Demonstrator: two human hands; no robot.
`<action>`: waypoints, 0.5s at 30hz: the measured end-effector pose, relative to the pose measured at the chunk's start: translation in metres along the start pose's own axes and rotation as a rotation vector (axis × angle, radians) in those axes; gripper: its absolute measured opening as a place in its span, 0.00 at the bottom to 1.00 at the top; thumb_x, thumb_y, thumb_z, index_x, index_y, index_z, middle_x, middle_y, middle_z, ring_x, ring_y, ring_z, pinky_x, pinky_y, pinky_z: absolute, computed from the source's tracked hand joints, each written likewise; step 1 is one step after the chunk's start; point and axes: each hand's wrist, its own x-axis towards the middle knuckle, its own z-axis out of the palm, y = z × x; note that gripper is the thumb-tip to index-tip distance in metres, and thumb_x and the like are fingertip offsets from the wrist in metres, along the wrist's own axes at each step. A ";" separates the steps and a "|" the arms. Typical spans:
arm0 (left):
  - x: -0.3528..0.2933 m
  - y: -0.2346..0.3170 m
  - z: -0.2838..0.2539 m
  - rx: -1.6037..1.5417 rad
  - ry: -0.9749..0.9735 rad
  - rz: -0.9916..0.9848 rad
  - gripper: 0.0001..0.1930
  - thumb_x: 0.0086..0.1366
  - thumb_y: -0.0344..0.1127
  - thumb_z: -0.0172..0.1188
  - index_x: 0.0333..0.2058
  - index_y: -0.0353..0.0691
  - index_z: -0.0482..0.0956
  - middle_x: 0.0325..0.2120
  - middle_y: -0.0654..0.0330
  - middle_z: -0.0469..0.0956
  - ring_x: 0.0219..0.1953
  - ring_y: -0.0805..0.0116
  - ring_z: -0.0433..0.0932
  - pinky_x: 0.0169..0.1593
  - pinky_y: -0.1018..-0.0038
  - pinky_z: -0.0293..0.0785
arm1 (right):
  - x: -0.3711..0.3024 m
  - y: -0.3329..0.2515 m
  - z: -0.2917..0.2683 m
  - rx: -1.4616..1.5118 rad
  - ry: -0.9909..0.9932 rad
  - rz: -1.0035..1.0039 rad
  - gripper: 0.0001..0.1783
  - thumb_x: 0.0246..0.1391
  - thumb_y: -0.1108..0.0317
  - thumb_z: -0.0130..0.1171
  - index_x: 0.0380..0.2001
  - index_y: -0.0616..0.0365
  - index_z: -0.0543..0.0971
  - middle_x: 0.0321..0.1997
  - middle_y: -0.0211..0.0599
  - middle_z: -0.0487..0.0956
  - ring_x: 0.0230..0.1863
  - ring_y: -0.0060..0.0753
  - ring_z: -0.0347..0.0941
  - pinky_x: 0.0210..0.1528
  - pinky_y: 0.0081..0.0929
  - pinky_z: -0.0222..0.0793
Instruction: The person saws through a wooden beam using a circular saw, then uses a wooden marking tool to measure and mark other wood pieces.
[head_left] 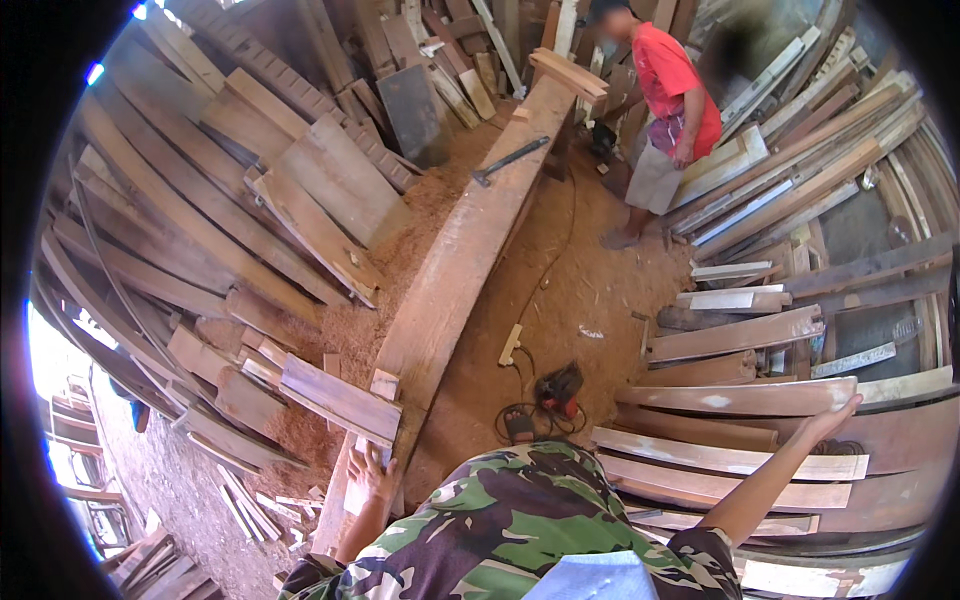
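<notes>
The left hand (372, 470) rests flat on the near end of the long beam (455, 250), fingers spread and closed on nothing; its forearm is partly hidden behind the camouflage shirt (510, 520). The beam runs away up the middle, its near end cut off by the shirt. The right hand (830, 418) reaches out to the right, arm extended, fingertips open and touching the curved plank (735, 396) atop the stack.

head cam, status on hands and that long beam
Left hand resting on near end of long beam, nothing gripped. Right hand touching stacked plank on the right. Hammer lying on beam farther up; power tool and cord on sawdust floor.
</notes>
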 end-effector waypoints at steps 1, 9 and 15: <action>-0.001 -0.002 0.000 -0.002 0.000 0.000 0.51 0.61 0.60 0.72 0.78 0.58 0.57 0.78 0.37 0.47 0.76 0.31 0.51 0.76 0.37 0.48 | -0.027 -0.017 0.009 0.065 -0.027 0.024 0.52 0.66 0.33 0.60 0.74 0.69 0.66 0.78 0.54 0.65 0.76 0.50 0.65 0.75 0.50 0.65; -0.002 0.004 -0.004 -0.017 0.012 0.024 0.50 0.60 0.59 0.73 0.77 0.58 0.58 0.77 0.37 0.50 0.76 0.32 0.52 0.75 0.37 0.48 | -0.063 0.003 -0.056 -0.139 -0.056 -0.195 0.34 0.74 0.42 0.54 0.60 0.67 0.79 0.62 0.56 0.79 0.58 0.49 0.79 0.62 0.47 0.76; -0.004 0.004 -0.006 -0.020 -0.007 0.000 0.49 0.61 0.60 0.70 0.78 0.58 0.58 0.77 0.36 0.50 0.76 0.31 0.52 0.76 0.36 0.47 | 0.049 0.014 -0.087 -0.778 0.193 -0.221 0.46 0.67 0.29 0.57 0.52 0.71 0.84 0.55 0.58 0.85 0.53 0.55 0.80 0.62 0.44 0.72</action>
